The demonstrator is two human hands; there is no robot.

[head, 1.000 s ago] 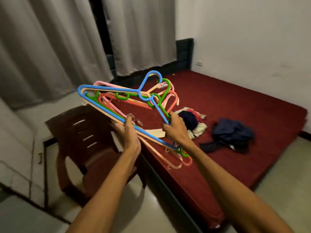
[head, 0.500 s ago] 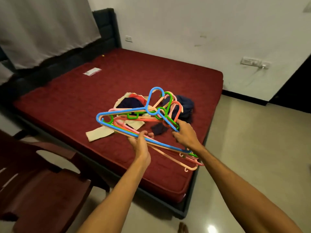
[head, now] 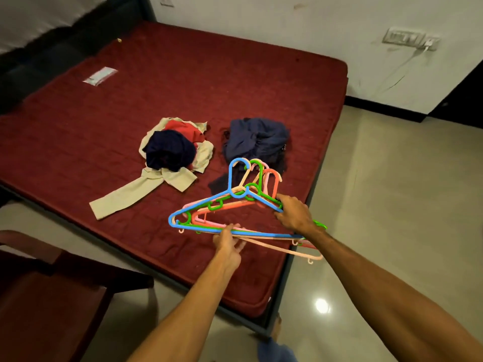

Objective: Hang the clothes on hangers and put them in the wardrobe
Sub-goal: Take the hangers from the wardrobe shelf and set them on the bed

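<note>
As read from the left edge, a dark chair point(head: 52, 296) stands at lower left, just beside the bed point(head: 78, 121). A small packet point(head: 99, 75) lies on the red mattress toward the far side. Mid-bed is a heap of clothes point(head: 172, 150) in beige, red and navy, one beige sleeve trailing toward the near edge. The bundle of hangers point(head: 230, 205), blue, green, pink and peach, is held above the near right part of the bed, hooks pointing away from the person. Left hand point(head: 228, 246): below the bundle, arm extended, thumb and fingers pinching the lower bars near their middle, the other fingers loosely spread. A second heap, dark navy clothing point(head: 257, 138), lies just beyond the hooks. Right hand point(head: 294, 214): arm extended, back of hand up, fingers curled over the right shoulders of the hangers, just below the necks. A wall socket point(head: 407, 39) is at far right.
</note>
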